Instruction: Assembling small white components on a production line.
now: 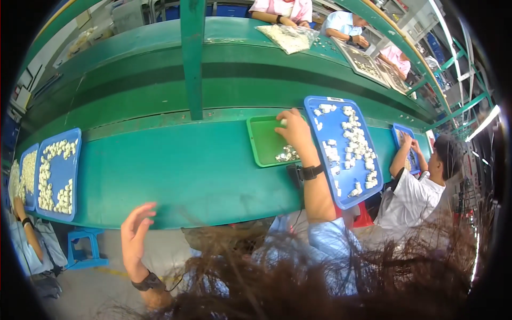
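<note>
Above the far part of a shallow green tray, my right hand reaches in with its fingers bent around a small white part. Small metallic and white pieces lie in the near right corner of that tray. Just right of my right forearm is a blue tray with many white cylindrical parts in loose rows. My left hand hangs in the air before the bench's near edge. Its fingers are apart and slightly curled, and nothing is in them.
On the left, a second blue tray holds white parts, with another person's hand beside it. A green post rises from the bench. A co-worker works at the right. A blue stool stands below left.
</note>
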Available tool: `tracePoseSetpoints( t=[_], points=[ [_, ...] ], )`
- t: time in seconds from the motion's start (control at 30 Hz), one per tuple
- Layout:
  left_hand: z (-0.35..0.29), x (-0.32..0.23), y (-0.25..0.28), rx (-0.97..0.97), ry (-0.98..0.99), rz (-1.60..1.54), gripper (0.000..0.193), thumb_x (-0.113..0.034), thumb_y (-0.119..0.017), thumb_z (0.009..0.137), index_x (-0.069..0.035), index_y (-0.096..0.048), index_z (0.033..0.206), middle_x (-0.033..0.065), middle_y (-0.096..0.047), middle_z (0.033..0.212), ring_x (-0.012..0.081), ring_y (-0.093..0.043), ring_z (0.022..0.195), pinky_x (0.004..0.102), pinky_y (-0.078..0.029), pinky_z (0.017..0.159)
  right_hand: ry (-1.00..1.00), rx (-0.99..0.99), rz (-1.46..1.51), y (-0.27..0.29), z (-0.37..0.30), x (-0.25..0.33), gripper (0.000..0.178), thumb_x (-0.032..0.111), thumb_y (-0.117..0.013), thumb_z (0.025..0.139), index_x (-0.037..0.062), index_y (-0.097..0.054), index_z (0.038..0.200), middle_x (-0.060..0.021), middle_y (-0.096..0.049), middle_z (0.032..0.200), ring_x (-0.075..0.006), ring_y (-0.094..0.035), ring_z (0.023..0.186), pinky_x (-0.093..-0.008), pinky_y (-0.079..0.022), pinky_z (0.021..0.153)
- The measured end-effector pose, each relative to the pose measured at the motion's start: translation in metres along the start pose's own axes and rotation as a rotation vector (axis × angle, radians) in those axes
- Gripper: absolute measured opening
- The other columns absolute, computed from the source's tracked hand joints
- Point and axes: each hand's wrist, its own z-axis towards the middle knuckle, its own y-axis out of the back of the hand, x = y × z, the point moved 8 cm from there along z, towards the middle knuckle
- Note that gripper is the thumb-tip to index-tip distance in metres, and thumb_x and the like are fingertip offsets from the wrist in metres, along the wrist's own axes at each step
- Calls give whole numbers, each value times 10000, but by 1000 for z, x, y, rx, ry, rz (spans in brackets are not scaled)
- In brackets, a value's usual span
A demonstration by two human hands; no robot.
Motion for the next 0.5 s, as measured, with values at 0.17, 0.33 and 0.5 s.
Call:
tracePoseSetpoints(
  t=[0.17,0.33,0.5],
  points=[
    [-18,35,59,-109,87,27,303,-127,-600,1019,-6,-666,1289,111,-706,1297,214,-671,1123,337,-530,933,165,-1,15,-39,14,-6,272,85,-768,822,68,-741,1092,-166,-726,1083,-398,-681,1055,-451,-556,925],
    [6,30,70,-162,62,104,283,-144,-627,1030,-17,-671,1280,78,-722,1248,176,-673,1124,328,-532,954,133,-133,248,28,-15,-71,280,31,-700,849,49,-738,1126,-119,-753,1011,-261,-714,914,-355,-564,781],
    [18,19,137,-275,5,293,303,-137,-630,1014,-40,-667,1299,104,-710,1272,205,-657,1195,353,-529,986,-60,-149,534,9,34,-125,452,27,-689,940,58,-618,1386,-124,-635,1389,-183,-700,927,-287,-570,664]
  ],
)
